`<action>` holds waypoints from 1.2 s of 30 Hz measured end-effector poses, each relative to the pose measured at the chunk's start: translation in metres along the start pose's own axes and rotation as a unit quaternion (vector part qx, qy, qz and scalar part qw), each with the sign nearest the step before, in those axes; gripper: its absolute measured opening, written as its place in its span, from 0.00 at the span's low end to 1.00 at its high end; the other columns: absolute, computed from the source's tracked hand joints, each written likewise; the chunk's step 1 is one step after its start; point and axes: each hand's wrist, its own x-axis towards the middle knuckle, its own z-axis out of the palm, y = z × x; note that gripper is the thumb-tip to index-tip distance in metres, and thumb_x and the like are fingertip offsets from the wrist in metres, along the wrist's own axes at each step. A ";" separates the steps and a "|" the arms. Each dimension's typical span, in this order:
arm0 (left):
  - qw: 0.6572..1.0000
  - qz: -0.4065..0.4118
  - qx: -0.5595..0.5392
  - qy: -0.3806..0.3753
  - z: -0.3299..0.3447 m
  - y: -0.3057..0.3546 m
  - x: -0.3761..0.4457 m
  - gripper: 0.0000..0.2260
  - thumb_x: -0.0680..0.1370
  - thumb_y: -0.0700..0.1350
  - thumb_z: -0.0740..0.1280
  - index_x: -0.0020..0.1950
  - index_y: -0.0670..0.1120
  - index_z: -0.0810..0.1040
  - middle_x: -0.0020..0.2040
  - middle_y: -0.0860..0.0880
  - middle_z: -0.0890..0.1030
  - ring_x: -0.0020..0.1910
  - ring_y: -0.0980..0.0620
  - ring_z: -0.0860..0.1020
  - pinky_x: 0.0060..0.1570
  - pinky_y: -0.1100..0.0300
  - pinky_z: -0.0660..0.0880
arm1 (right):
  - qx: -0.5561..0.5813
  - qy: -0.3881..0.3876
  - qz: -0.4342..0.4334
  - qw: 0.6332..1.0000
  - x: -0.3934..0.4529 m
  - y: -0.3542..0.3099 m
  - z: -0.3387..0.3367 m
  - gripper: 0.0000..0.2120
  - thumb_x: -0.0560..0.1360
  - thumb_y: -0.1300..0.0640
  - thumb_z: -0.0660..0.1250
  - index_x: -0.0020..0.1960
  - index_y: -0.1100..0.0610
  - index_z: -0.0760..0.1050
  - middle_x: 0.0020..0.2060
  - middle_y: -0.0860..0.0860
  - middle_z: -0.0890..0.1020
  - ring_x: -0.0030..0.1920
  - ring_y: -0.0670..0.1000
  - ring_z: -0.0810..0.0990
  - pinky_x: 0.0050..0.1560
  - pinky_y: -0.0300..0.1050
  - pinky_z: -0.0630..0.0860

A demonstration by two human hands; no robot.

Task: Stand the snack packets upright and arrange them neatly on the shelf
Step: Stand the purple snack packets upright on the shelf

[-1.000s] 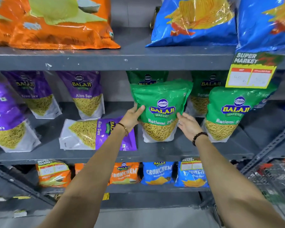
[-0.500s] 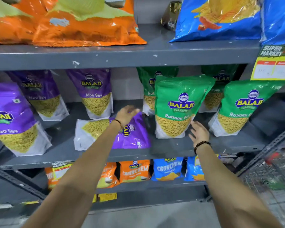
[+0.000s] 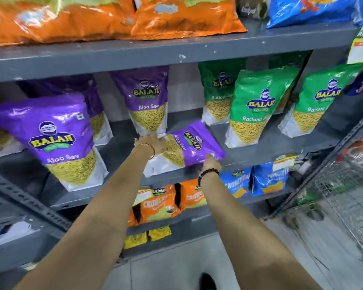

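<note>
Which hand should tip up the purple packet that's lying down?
Probably the right hand: it sits at the top end of the lying purple packet, ready to lift it. The left hand rests on the bottom end and can steady it.

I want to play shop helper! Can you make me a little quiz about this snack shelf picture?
1. True or false: the purple Aloo Sev packet between the two hands is standing upright.
2. Which hand touches that packet's purple end? A. left hand B. right hand C. neither
3. Fill the blank: the upright packets to the right of it, such as the front Ratlami Sev packet, are coloured ____.

Key
1. False: it lies on its side on the grey shelf.
2. B. The left hand is at its clear end.
3. Green.
</note>
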 end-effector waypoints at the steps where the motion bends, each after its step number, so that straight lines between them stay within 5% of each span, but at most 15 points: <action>1: 1.000 0.000 -0.004 0.006 -0.003 -0.002 -0.004 0.29 0.77 0.62 0.47 0.67 0.45 0.71 0.70 0.40 0.70 0.69 0.39 0.67 0.71 0.43 0.60 | 0.000 -0.022 0.039 0.999 -0.004 0.004 0.005 0.17 0.63 0.46 0.66 0.44 0.59 0.72 0.32 0.50 0.71 0.31 0.51 0.68 0.32 0.46 0.66; 3: 0.999 0.001 -0.023 0.022 -0.005 -0.010 -0.006 0.28 0.77 0.63 0.49 0.66 0.47 0.73 0.68 0.40 0.72 0.67 0.39 0.69 0.69 0.43 0.63 | 0.013 -0.049 0.083 0.995 -0.040 -0.004 0.013 0.10 0.70 0.50 0.65 0.41 0.57 0.70 0.30 0.53 0.70 0.30 0.51 0.68 0.32 0.44 0.66; 6: 0.998 0.003 -0.066 0.005 0.003 -0.023 -0.002 0.31 0.75 0.66 0.53 0.63 0.44 0.75 0.65 0.39 0.75 0.64 0.38 0.73 0.64 0.46 0.70 | 0.024 -0.079 0.096 0.992 -0.071 -0.017 0.018 0.09 0.74 0.53 0.63 0.51 0.57 0.70 0.34 0.55 0.73 0.32 0.53 0.71 0.36 0.44 0.69; 9: 0.998 -0.023 -0.060 -0.022 0.009 -0.031 -0.007 0.33 0.75 0.66 0.51 0.63 0.40 0.74 0.66 0.37 0.74 0.65 0.37 0.71 0.66 0.47 0.69 | 0.026 -0.110 0.118 0.987 -0.070 -0.017 0.022 0.08 0.76 0.54 0.60 0.54 0.53 0.69 0.54 0.58 0.80 0.46 0.57 0.79 0.50 0.49 0.74; 11: 0.995 -0.019 -0.095 -0.037 0.012 -0.033 -0.008 0.31 0.77 0.63 0.52 0.64 0.40 0.74 0.67 0.37 0.73 0.66 0.39 0.71 0.67 0.50 0.67 | 0.008 -0.117 0.120 0.986 -0.068 -0.022 0.023 0.06 0.77 0.56 0.59 0.54 0.54 0.69 0.64 0.58 0.76 0.58 0.58 0.78 0.59 0.51 0.72; 13: 0.981 -0.027 -0.186 -0.056 0.015 -0.037 -0.008 0.30 0.76 0.62 0.57 0.65 0.38 0.72 0.67 0.39 0.73 0.65 0.40 0.72 0.63 0.51 0.68 | -0.004 -0.137 0.112 0.984 -0.063 -0.023 0.022 0.11 0.78 0.57 0.60 0.59 0.56 0.71 0.60 0.57 0.78 0.62 0.58 0.76 0.58 0.50 0.72; 17: 0.936 -0.050 -0.338 -0.084 0.018 -0.048 -0.011 0.34 0.72 0.60 0.66 0.71 0.41 0.65 0.72 0.41 0.67 0.69 0.42 0.68 0.68 0.50 0.65 | -0.035 -0.181 0.096 0.978 -0.052 -0.021 0.019 0.04 0.75 0.58 0.65 0.45 0.59 0.74 0.39 0.53 0.80 0.38 0.51 0.78 0.47 0.46 0.75; 20: 0.879 -0.069 -0.434 -0.188 0.024 -0.060 -0.012 0.35 0.60 0.60 0.76 0.60 0.40 0.77 0.62 0.40 0.79 0.59 0.42 0.78 0.65 0.46 0.72 | -0.017 -0.233 0.076 0.969 -0.041 -0.020 0.013 0.06 0.73 0.57 0.68 0.41 0.59 0.76 0.30 0.52 0.84 0.29 0.49 0.82 0.32 0.40 0.79; 23: 0.829 -0.040 -0.518 -0.208 0.030 -0.064 -0.023 0.10 0.71 0.47 0.72 0.47 0.43 0.80 0.46 0.45 0.83 0.45 0.50 0.81 0.51 0.53 0.79 | -0.011 -0.315 0.033 0.948 -0.031 -0.025 0.005 0.25 0.65 0.55 0.75 0.58 0.67 0.75 0.47 0.59 0.85 0.46 0.55 0.84 0.54 0.50 0.80; 25: 0.819 -0.015 -0.540 -0.193 0.031 -0.065 -0.030 0.02 0.74 0.42 0.69 0.45 0.45 0.79 0.38 0.51 0.85 0.36 0.55 0.83 0.36 0.60 0.81 | -0.003 -0.351 0.014 0.936 -0.025 -0.030 0.001 0.39 0.57 0.54 0.80 0.63 0.67 0.71 0.57 0.63 0.79 0.55 0.58 0.81 0.62 0.58 0.74; 29: 0.824 0.066 -0.532 -0.187 0.017 -0.072 -0.040 0.04 0.75 0.40 0.67 0.48 0.48 0.79 0.42 0.52 0.85 0.37 0.57 0.83 0.37 0.63 0.82 | -0.011 -0.447 -0.014 0.894 -0.031 -0.055 -0.003 0.26 0.59 0.56 0.77 0.56 0.58 0.77 0.47 0.53 0.86 0.47 0.51 0.85 0.56 0.52 0.78; 33: 0.820 0.154 -0.523 -0.177 -0.014 -0.074 -0.057 0.11 0.75 0.39 0.66 0.53 0.53 0.75 0.39 0.56 0.85 0.39 0.56 0.83 0.42 0.59 0.83 | -0.005 -0.511 -0.050 0.858 -0.048 -0.083 0.006 0.29 0.52 0.52 0.81 0.52 0.56 0.80 0.45 0.52 0.87 0.45 0.50 0.85 0.51 0.49 0.81; 36: 0.804 0.202 -0.524 -0.194 -0.036 -0.080 -0.065 0.22 0.63 0.50 0.77 0.55 0.54 0.75 0.43 0.55 0.86 0.43 0.56 0.84 0.40 0.59 0.83 | -0.006 -0.536 -0.065 0.842 -0.059 -0.099 0.014 0.26 0.48 0.51 0.83 0.44 0.55 0.84 0.41 0.50 0.87 0.42 0.47 0.86 0.46 0.44 0.82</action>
